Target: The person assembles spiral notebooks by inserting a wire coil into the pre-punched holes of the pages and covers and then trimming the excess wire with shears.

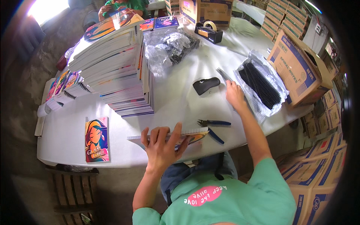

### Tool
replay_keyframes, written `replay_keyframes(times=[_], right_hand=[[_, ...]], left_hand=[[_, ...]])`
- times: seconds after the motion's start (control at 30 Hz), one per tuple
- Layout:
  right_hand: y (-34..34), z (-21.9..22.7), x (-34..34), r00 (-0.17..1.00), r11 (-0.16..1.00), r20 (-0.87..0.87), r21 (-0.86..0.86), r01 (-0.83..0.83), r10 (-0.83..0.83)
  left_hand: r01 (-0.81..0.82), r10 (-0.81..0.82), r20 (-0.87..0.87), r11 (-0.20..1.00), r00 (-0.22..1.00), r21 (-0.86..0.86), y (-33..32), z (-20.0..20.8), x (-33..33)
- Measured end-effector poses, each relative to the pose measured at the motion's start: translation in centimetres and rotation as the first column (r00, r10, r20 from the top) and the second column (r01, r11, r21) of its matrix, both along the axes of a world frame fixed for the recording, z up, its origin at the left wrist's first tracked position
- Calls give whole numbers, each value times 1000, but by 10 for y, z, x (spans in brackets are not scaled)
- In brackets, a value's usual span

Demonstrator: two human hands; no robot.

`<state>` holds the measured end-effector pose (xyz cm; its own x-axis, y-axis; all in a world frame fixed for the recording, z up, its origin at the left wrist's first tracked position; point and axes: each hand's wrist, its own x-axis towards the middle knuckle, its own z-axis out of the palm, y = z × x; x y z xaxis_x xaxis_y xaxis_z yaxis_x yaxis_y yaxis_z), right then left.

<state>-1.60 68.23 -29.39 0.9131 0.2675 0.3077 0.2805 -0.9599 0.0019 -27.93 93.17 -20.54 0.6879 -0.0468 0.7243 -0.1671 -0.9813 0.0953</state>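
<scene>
The white table [180,105] is the landmark here. Its near edge curves just in front of the person, and the left hand [161,144] holds an unbound notebook block [168,135] right at that edge, so the block partly overhangs it. The fingers [154,135] are spread and curled over the top of the block, with the thumb [182,144] clamped on the near side. The block is a flat sheaf of white pages with a colourful cover showing beneath, its punched long edge turned towards the table's middle.

Toward the table's right edge, the right hand [235,95] lies palm down with fingers loosely together on a metal spiral coil [224,74]; from this view it is hard to say whether it pinches the coil or only rests on it. Just beyond the hand sits a clear bag of black coils [262,84], which crowds that edge against an open cardboard box [300,67].

Between the two hands, the blue-handled pliers [213,123] lie near the front edge, and a black curved tool [206,85] sits further in. The broadest open white surface lies in the table's middle and along its front left, where only a finished notebook [96,139] with a cartoon face rests. A tall stack of notebooks [120,67] fills the left rear, with a bag of black clips [170,47] and a tape dispenser [209,30] behind it.
</scene>
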Motion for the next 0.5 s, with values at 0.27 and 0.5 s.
replay_keyframes(times=[0.27, 0.5], right_hand=[[3, 76, -4, 980, 982, -194, 173, 74, -40], [-7, 102, -70, 664, 343, -357, 926, 158, 657]], left_hand=[[-66, 68, 128, 998, 989, -24, 4, -22, 6], [-144, 143, 144, 990, 979, -1, 0, -32, 5]])
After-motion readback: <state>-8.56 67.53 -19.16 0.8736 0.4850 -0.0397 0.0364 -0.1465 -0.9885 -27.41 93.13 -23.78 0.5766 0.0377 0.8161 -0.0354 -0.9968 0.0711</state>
